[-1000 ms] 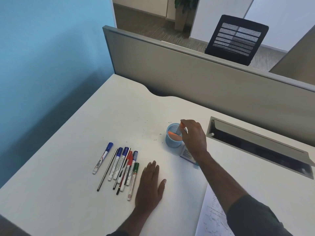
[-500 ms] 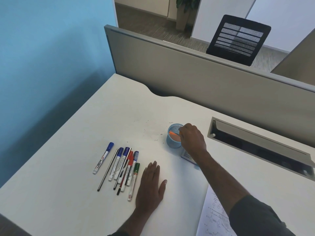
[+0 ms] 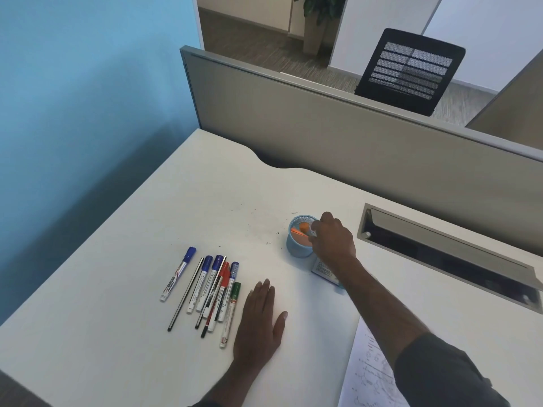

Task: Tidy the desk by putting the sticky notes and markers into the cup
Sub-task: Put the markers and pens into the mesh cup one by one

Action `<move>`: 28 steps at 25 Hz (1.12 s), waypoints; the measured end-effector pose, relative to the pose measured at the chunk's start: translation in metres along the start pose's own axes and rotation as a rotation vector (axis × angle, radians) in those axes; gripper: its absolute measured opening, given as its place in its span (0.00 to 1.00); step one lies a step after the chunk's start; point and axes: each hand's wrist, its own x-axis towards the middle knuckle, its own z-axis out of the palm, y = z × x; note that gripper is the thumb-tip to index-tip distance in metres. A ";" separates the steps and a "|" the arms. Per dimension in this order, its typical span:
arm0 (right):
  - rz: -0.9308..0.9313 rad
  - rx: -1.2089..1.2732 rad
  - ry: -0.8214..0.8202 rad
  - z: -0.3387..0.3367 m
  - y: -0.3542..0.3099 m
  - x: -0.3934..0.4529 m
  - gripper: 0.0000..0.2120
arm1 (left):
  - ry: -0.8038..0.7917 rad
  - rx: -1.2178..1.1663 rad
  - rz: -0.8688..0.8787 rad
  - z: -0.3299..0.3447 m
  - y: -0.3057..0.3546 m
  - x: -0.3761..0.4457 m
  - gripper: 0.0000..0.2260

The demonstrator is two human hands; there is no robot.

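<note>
Orange sticky notes (image 3: 300, 234) are sitting inside the blue mesh cup (image 3: 299, 245) on the white desk (image 3: 117, 333). The right hand (image 3: 333, 240) is curling over its rim; whether it grips anything cannot be told. The left hand (image 3: 260, 321) is lying flat, fingers straight, beside the markers (image 3: 213, 289).
</note>
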 end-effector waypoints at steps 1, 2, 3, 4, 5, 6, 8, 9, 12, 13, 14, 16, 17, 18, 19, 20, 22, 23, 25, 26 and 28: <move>0.003 0.010 -0.005 0.000 0.001 -0.001 0.12 | 0.001 0.002 0.000 0.000 0.000 0.000 0.28; 0.006 0.020 -0.009 0.000 0.001 -0.001 0.13 | 0.002 0.002 0.002 0.000 0.000 0.000 0.28; 0.010 0.029 -0.012 0.000 0.001 -0.002 0.13 | 0.005 0.001 0.006 0.000 0.000 0.000 0.28; 0.015 0.038 -0.012 -0.001 0.001 -0.002 0.13 | 0.008 -0.001 0.009 -0.001 0.000 0.000 0.28; 0.020 0.045 -0.010 -0.001 0.001 -0.002 0.13 | 0.011 -0.002 0.010 -0.001 0.000 0.000 0.28; 0.025 0.051 -0.007 -0.001 0.001 -0.002 0.13 | 0.012 -0.002 0.009 -0.001 0.000 0.000 0.28; 0.030 0.062 -0.004 -0.002 0.000 -0.002 0.13 | 0.012 -0.003 0.004 -0.001 0.000 0.000 0.28; 0.033 0.070 -0.001 -0.002 -0.001 -0.003 0.13 | 0.012 0.000 0.000 -0.001 0.000 0.000 0.28; 0.022 0.098 0.043 -0.003 -0.004 -0.006 0.13 | 0.014 0.008 -0.004 0.000 0.000 0.000 0.29; 0.007 0.109 0.071 -0.004 -0.008 -0.008 0.13 | 0.015 0.007 -0.004 -0.001 0.000 0.000 0.28; -0.011 0.123 0.100 -0.004 -0.012 -0.010 0.13 | 0.015 0.003 -0.004 -0.002 0.000 0.000 0.28; -0.051 0.159 0.149 -0.004 -0.023 -0.016 0.11 | 0.019 -0.016 0.002 -0.004 0.002 0.000 0.28; -0.072 0.181 0.170 -0.004 -0.029 -0.020 0.10 | 0.025 -0.033 0.003 -0.006 0.004 0.000 0.27; -0.089 0.209 0.187 -0.002 -0.036 -0.024 0.10 | 0.035 -0.059 0.000 -0.009 0.005 0.001 0.27; -0.103 0.242 0.196 0.000 -0.043 -0.028 0.10 | 0.052 -0.094 -0.011 -0.012 0.007 0.003 0.25; -0.112 0.282 0.197 0.003 -0.051 -0.033 0.10 | 0.079 -0.136 -0.032 -0.017 0.008 0.004 0.24; -0.111 0.380 0.171 0.014 -0.067 -0.044 0.10 | 0.155 -0.219 -0.073 -0.031 0.006 0.005 0.19; -0.092 0.435 0.139 0.022 -0.075 -0.050 0.11 | 0.198 -0.238 -0.088 -0.040 0.003 0.005 0.15; -0.024 0.504 0.051 0.043 -0.090 -0.066 0.12 | 0.273 -0.255 -0.164 -0.059 -0.006 0.005 0.11; 0.010 0.512 -0.004 0.055 -0.098 -0.074 0.13 | 0.299 -0.283 -0.234 -0.068 -0.011 0.005 0.11; 0.054 0.524 -0.114 0.076 -0.116 -0.093 0.15 | 0.340 -0.346 -0.368 -0.084 -0.022 0.004 0.11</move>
